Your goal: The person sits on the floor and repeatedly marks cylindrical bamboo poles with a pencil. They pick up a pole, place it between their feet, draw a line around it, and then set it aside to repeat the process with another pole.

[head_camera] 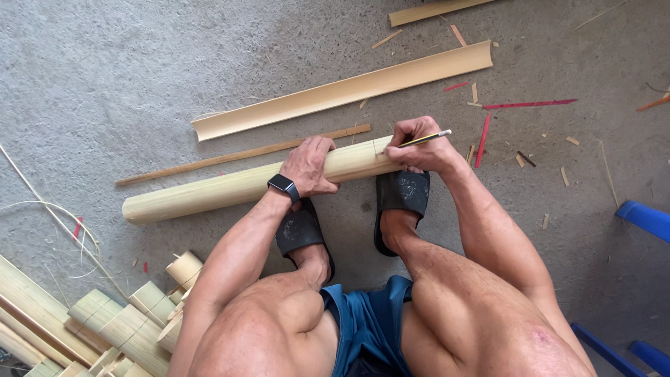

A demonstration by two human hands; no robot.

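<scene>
A pale bamboo pole [209,192] lies across the concrete floor in front of my feet. My left hand [310,166], with a dark watch on the wrist, grips over the top of the pole near its middle. My right hand [419,145] rests on the pole's right end and holds a yellow and black pencil [426,138], its tip touching the bamboo beside a short dark mark. Both my feet, in black sandals [401,199], sit just behind the pole.
A split bamboo half [342,91] and a thin wooden stick [244,153] lie beyond the pole. A pile of cut bamboo pieces [118,324] sits at lower left. Red strips [530,104] and chips scatter at right. Blue stool parts [645,220] stand at the right edge.
</scene>
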